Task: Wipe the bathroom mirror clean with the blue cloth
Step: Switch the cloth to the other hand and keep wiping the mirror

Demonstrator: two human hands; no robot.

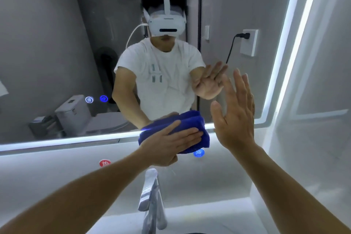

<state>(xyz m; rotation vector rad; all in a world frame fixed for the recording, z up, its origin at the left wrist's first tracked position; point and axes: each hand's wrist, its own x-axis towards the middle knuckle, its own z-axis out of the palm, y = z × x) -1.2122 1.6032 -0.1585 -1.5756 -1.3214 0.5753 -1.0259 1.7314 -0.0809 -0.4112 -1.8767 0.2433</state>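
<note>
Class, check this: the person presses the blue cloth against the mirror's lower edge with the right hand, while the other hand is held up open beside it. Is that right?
Not quite. The head view shows the left hand pressing the blue cloth against the lower edge of the mirror. The right hand is the one held up open beside it, holding nothing.

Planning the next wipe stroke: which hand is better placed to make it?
Left. The left hand already presses the blue cloth against the mirror's lower edge; the right hand is open and empty.

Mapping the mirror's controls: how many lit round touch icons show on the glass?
2. A white-ringed icon and a blue icon sit side by side on the mirror, lower left. The blue cloth may hide others.
</note>
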